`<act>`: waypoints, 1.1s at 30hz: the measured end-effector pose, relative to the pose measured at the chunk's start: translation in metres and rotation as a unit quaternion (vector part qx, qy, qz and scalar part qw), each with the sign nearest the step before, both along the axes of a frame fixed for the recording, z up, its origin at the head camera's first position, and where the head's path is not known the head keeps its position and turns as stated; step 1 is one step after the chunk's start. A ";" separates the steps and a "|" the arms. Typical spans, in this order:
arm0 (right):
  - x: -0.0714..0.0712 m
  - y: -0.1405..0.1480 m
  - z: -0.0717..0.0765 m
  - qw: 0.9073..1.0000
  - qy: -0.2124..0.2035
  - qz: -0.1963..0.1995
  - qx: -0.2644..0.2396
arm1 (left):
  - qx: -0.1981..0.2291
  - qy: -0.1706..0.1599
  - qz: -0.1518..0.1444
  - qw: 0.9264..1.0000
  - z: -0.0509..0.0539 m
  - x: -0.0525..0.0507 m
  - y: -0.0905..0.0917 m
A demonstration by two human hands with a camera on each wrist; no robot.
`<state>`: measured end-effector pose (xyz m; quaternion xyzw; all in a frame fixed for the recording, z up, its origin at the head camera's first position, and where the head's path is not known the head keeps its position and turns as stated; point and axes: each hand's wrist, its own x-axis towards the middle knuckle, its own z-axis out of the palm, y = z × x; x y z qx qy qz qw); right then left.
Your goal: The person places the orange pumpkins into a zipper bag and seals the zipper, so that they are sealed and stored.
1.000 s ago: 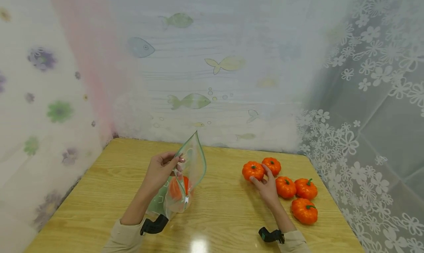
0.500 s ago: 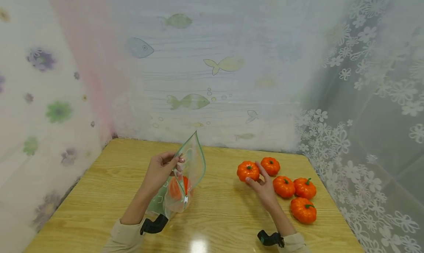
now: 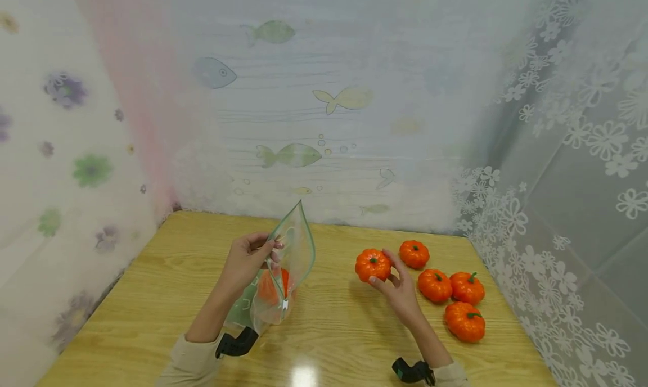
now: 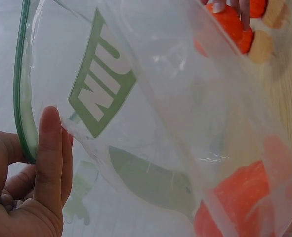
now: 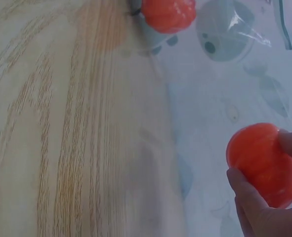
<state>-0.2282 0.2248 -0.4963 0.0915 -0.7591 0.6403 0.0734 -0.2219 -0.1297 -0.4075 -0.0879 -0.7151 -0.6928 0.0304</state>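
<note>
My left hand (image 3: 249,263) pinches the green-edged rim of a clear zip bag (image 3: 298,243), whose mouth gapes toward the right. Inside the bag's lower part sits an orange pumpkin (image 4: 239,202), seen through the plastic. A white slider (image 3: 285,304) shows on the bag's zip edge. To the right, my right hand (image 3: 402,294) grips another small orange pumpkin (image 3: 373,265) between thumb and fingers, apart from the bag. In the right wrist view this held pumpkin (image 5: 264,163) appears at the lower right, partly covered by fingers.
Several more orange pumpkins with green stems, such as the nearest one (image 3: 464,322) and the farthest one (image 3: 414,254), rest on the right side of the wooden table (image 3: 334,342). A fish-patterned curtain (image 3: 324,117) hangs behind the table's back edge.
My right hand has carried its pumpkin a short way left, away from the other pumpkins. The left hand and the bag have stayed in place.
</note>
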 end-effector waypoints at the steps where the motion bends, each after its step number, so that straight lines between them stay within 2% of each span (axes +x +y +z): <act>1: 0.001 0.000 0.000 1.000 0.003 -0.003 0.000 | -0.001 0.000 0.002 1.000 0.000 0.000 0.000; 5: 0.007 -0.004 0.002 1.000 0.010 -0.009 -0.012 | -0.004 0.000 0.001 1.000 0.000 0.001 0.002; 11: 0.014 -0.013 0.004 0.997 0.031 -0.032 -0.066 | 0.007 -0.005 -0.003 1.000 0.000 0.001 0.003; 15: 0.021 -0.021 0.006 0.993 0.042 -0.031 -0.103 | 0.011 -0.001 0.001 1.000 0.001 0.002 0.003; 22: 0.032 -0.039 0.016 0.989 0.060 0.022 -0.136 | 0.031 0.004 0.000 1.000 -0.001 0.000 0.001; 26: 0.036 -0.049 0.024 0.982 0.080 0.059 -0.158 | 0.026 0.002 0.004 1.000 -0.001 0.000 0.000; 33: 0.038 -0.069 0.036 0.971 0.110 0.100 -0.187 | 0.024 0.009 0.012 1.000 -0.001 0.001 0.001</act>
